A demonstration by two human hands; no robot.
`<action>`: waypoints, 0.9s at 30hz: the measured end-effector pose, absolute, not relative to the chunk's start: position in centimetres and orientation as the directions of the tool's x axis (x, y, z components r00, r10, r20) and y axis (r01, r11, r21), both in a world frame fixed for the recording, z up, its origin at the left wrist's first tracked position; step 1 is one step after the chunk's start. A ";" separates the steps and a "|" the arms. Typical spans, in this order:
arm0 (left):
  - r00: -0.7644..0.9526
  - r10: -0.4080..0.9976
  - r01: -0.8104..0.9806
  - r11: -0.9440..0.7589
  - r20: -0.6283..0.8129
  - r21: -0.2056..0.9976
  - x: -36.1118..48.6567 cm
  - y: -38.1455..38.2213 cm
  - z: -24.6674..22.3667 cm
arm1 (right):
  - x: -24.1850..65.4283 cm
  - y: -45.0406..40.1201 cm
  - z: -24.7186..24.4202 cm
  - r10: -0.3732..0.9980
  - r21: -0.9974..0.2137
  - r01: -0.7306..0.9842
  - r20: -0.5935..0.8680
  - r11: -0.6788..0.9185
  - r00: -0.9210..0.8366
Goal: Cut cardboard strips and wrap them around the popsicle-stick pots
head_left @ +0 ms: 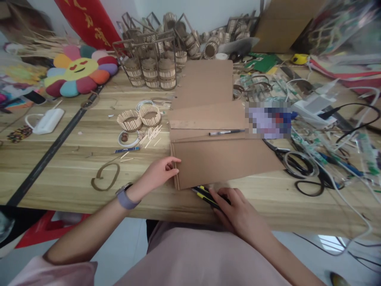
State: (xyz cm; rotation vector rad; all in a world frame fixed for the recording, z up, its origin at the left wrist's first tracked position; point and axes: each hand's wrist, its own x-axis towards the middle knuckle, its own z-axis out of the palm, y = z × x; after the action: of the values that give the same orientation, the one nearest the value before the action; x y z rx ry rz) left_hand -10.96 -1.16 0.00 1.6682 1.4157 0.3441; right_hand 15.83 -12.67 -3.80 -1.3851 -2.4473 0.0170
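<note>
At the left edge of a brown stack of cardboard sheets (223, 157), my left hand (160, 171) has its thumb and curved fingers closed on the edge. Just below the stack's front edge, my right hand (235, 206) is wrapped round a slim black-and-yellow tool (205, 197), whose far end lies close to the cardboard. Its exact kind is partly hidden by the fingers. A dark pen (226, 132) rests across the cardboard. Behind it another cardboard sheet (208, 79) lies flat.
Left of the cardboard are two rings of wooden sticks (129, 120), loose sticks (151, 136) and a brown strip loop (105, 176). Stacked miniature baskets (151, 71) stand behind. Scissors (297, 161), cables and a white power strip (318, 105) crowd the right. A flower cushion (80, 71) sits far left.
</note>
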 end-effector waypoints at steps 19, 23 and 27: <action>0.406 0.855 0.787 -0.146 -0.324 0.599 -10.5 1.8 0.3 | 14.8 -11.4 -4.4 0.754 -0.177 0.736 0.232 0.654 -0.614; 0.416 0.846 0.797 -0.162 -0.334 0.582 -10.5 2.2 0.3 | 14.3 -11.7 -4.5 0.762 -0.211 0.734 0.244 0.645 -0.600; 0.439 0.832 0.802 -0.191 -0.340 0.566 -10.4 2.5 0.3 | 14.2 -11.6 -4.4 0.749 -0.221 0.717 0.233 0.661 -0.620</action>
State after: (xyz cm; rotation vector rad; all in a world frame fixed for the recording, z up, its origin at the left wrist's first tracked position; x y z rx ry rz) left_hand -10.35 2.46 0.34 1.9960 1.3698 0.0548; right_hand 14.20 -11.56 -4.36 -1.1694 -2.5752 0.1527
